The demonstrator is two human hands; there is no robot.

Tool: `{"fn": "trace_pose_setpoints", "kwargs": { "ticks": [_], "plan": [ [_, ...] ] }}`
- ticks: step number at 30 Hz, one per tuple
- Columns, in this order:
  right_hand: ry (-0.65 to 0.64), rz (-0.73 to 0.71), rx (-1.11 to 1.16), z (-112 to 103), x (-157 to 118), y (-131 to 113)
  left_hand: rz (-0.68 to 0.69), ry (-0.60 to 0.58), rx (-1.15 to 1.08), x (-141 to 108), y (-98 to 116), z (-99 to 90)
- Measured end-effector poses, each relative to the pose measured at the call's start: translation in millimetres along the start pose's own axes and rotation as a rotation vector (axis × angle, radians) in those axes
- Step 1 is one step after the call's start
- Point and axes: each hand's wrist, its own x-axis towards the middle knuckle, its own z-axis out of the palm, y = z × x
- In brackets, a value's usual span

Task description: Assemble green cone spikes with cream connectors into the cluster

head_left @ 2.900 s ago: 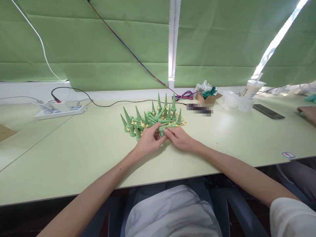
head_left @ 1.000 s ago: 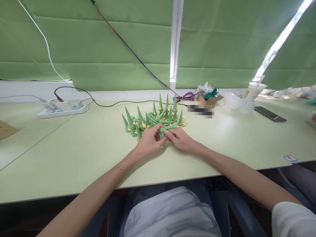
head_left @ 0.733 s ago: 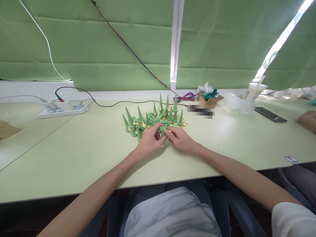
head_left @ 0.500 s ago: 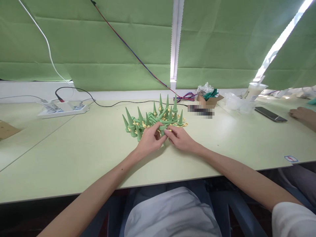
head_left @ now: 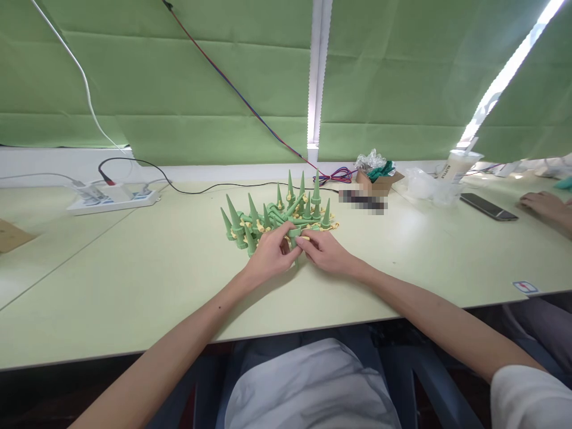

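Note:
My left hand [head_left: 271, 253] is closed around a green plastic plant-watering spike [head_left: 294, 232], its wide collar up and its tip pointing down. The fingers of my right hand [head_left: 329, 251] are pinched against the spike's side, on a small yellow valve piece [head_left: 306, 238] that is mostly hidden by them. Just beyond both hands stands a group of similar green spikes [head_left: 253, 213], many upright on their collars with yellow valves at their sides. Green tubes [head_left: 292, 208] lie among them.
At the back left is a white power strip [head_left: 114, 202] with cables. Toward the right are a small cardboard box [head_left: 379, 186], a plastic bag [head_left: 424, 186], a cup [head_left: 458, 170] and a phone [head_left: 488, 207]. Another person's hand [head_left: 543, 205] rests at the far right.
Both hands keep their grip on the spike and its yellow piece, with hardly any movement. The whole view has shifted very slightly.

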Motion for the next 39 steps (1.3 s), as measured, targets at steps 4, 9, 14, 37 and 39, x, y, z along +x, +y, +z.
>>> {"fn": "trace_pose_setpoints", "kwargs": {
  "ticks": [4,9,14,37,39],
  "plan": [
    [-0.020,-0.012,-0.021,-0.8,0.1,0.0,0.008,-0.009,0.006,0.2,-0.5,-0.6],
    [-0.016,-0.007,0.001,0.1,-0.2,1.2,0.023,-0.001,0.003,0.3,-2.0,0.1],
    [-0.032,-0.015,0.034,0.9,-0.4,2.9,0.019,-0.005,-0.033,-0.8,-2.8,1.2],
    [-0.021,0.031,0.141,3.2,-1.9,4.1,0.025,-0.007,-0.089,-2.2,-4.1,2.1],
    [-0.026,0.045,0.165,3.1,-2.0,2.5,0.023,-0.001,-0.083,-2.2,-4.3,2.6]
  ]
}}
